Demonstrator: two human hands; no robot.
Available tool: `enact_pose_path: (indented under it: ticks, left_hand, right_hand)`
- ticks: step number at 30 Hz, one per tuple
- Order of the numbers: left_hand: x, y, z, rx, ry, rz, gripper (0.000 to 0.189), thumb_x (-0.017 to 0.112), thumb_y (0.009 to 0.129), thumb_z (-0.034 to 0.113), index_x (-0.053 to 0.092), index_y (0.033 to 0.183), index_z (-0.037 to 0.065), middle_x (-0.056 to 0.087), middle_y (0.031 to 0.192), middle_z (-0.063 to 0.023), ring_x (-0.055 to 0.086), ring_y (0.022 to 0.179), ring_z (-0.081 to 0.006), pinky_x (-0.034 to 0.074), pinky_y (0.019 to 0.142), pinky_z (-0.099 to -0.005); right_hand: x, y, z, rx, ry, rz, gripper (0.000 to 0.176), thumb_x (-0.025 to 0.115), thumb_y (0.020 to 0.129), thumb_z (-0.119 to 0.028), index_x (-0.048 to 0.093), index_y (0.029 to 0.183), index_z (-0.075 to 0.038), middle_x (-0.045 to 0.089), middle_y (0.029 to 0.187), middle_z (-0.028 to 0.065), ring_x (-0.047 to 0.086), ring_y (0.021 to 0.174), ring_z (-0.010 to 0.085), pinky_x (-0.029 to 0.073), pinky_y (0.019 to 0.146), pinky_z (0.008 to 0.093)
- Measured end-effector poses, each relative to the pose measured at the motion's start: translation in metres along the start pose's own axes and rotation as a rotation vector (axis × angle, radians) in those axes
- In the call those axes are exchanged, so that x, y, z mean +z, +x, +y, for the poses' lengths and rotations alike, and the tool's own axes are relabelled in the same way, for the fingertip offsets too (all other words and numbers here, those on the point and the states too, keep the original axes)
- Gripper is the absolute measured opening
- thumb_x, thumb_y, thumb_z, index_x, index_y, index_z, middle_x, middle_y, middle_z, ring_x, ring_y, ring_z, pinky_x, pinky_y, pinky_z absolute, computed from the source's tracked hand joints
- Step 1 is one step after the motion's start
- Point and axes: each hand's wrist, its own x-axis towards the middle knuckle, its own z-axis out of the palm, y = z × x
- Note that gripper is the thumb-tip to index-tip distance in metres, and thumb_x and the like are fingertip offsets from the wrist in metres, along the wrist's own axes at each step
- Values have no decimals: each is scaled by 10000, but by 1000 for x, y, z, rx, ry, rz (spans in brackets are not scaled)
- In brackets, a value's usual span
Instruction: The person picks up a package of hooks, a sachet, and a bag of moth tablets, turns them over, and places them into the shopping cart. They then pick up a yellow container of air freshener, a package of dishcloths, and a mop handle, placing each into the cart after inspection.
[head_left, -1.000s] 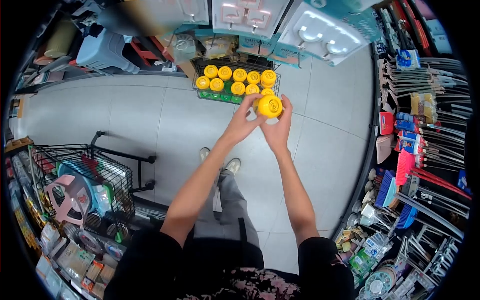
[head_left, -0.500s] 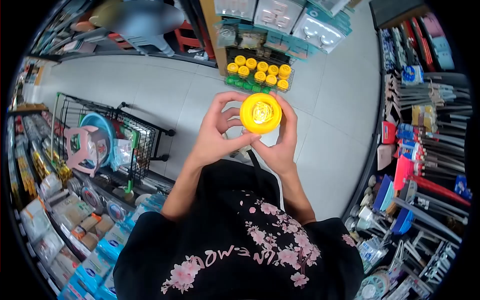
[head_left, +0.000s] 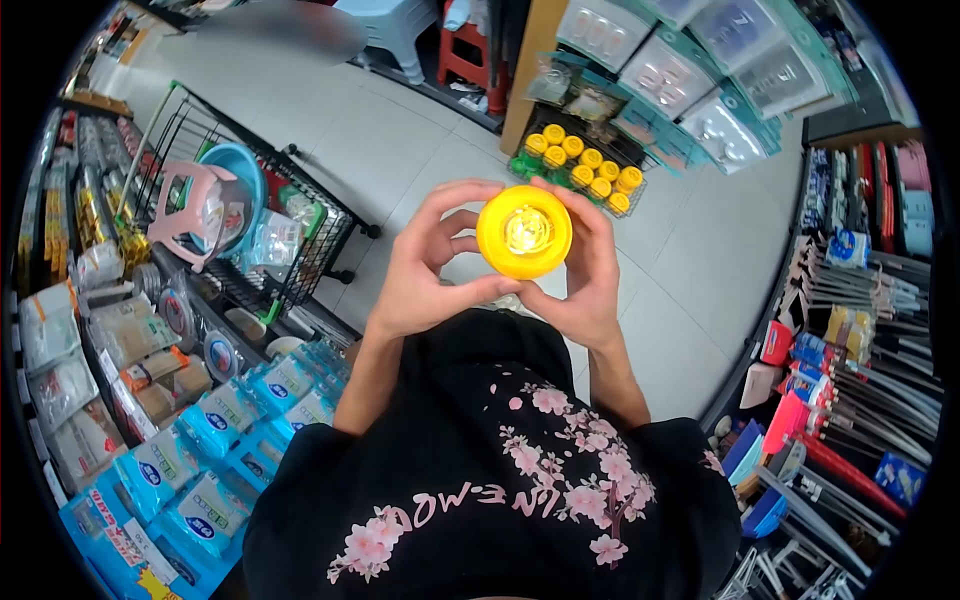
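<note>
Between my two hands is a container with a round yellow cap [head_left: 524,232], its top facing up at me and its middle shining brightly. My left hand [head_left: 432,252] grips it from the left, thumb at the near edge and fingers curled around the far side. From the right, my right hand [head_left: 585,262] closes on it with thumb and fingers. The cap hides the container's lower part. Beyond it, a wire basket [head_left: 640,192] on the floor holds several similar yellow-capped containers [head_left: 591,158].
To the left stands a black wire shopping cart [head_left: 300,245] with a pink stool [head_left: 180,215] and a blue basin [head_left: 252,180]. Blue packets [head_left: 165,468] fill the shelf at lower left. Long-handled tools [head_left: 860,360] line the right. Hanging packs [head_left: 665,75] are ahead.
My view has turned left, so the basket and hanging packs now appear farther right. The yellow-capped container looks slightly larger, and both hands keep their hold.
</note>
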Motion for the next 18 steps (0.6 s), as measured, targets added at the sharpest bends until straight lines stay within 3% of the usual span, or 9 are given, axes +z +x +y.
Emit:
enact_pose_path:
  ticks: [7,11,14,18]
  left_hand:
    - [-62,-19,22,61,-26,219,784,895,686,28,462,1338,-6,547,1304,-136,659,1026,-187,570,845,-296]
    - [-93,-25,35,26,5,330,718,899,699,82,473,1273,13,564,1212,-108,661,1028,-183,589,771,-271]
    - [-115,-29,42,62,-67,406,695,876,735,86,458,1285,13,568,1193,-116,657,1040,-191,593,806,-286]
    - [-150,-35,58,85,-75,458,649,833,788,83,443,1299,-1,565,1189,-126,647,1070,-212,592,844,-306]
  right_hand:
    - [59,45,5,48,48,-175,844,804,750,-24,366,1471,26,456,1476,196,475,1357,265,366,1134,392]
    - [97,67,11,142,109,-189,860,835,775,-124,372,1479,45,461,1470,174,482,1343,244,388,1105,372]
    - [126,81,13,225,163,-194,912,863,768,-183,354,1489,50,447,1481,171,475,1347,241,392,1095,366]
    - [165,97,19,155,197,-246,949,869,749,-147,326,1503,44,444,1478,167,461,1356,235,370,1112,369]
